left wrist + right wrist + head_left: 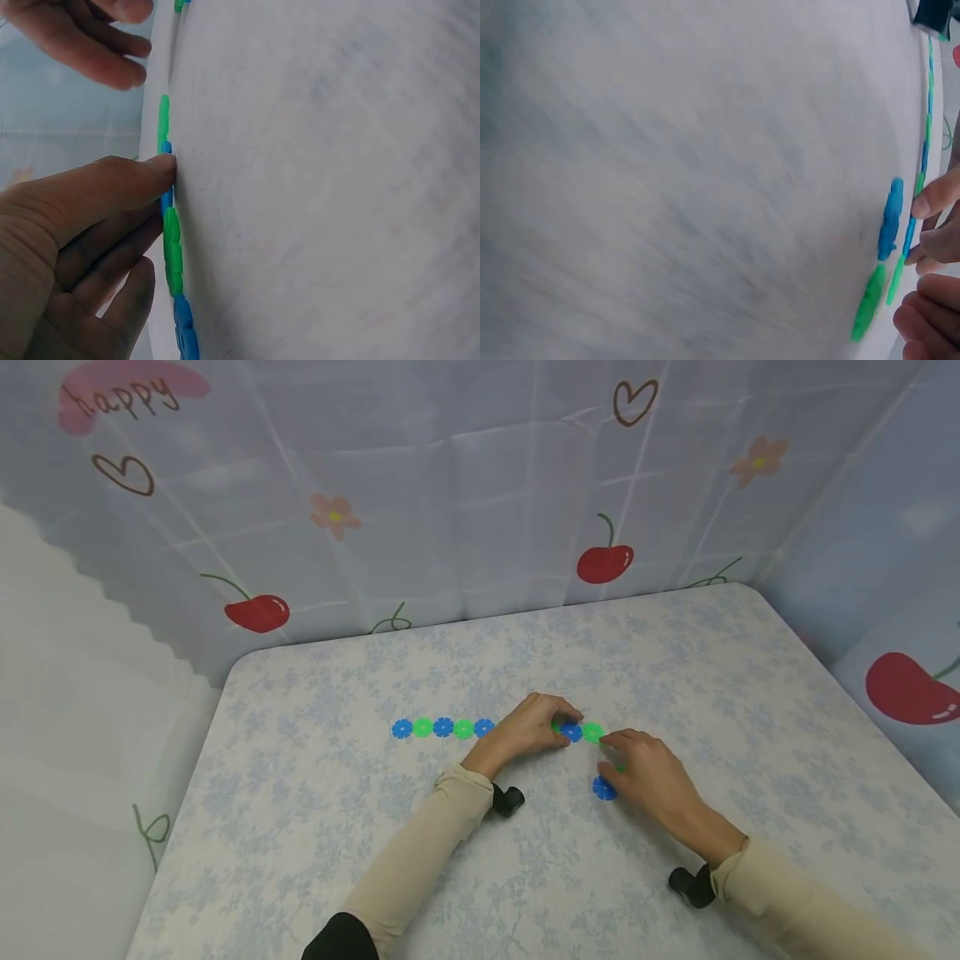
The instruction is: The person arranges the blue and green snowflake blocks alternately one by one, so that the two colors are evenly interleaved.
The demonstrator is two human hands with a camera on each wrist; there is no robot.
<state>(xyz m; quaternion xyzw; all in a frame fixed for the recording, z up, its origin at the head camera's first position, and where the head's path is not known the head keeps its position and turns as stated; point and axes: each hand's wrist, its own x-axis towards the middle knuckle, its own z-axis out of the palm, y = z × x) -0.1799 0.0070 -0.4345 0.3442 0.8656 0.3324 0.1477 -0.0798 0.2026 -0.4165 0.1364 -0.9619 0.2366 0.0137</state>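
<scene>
A straight row of flat, flower-shaped plastic discs (443, 727), alternately blue and green, lies across the table. My left hand (525, 727) covers part of that row. Its thumb and fingers pinch the edges of a blue disc (166, 199) near the right end. Beyond this comes the last green disc (593, 732). My right hand (652, 777) hovers beside that end, fingers loosely bent and holding nothing. Below the row, by the right thumb, are a loose blue disc (604, 788) and a green disc (868, 304), the latter mostly hidden by the hand in the head view.
A pale floral cloth covers the table (337, 843). Along its far edge hangs a printed curtain (465, 510) with cherries, hearts and flowers. Small black wrist cameras sit under the left wrist (508, 801) and right wrist (692, 887).
</scene>
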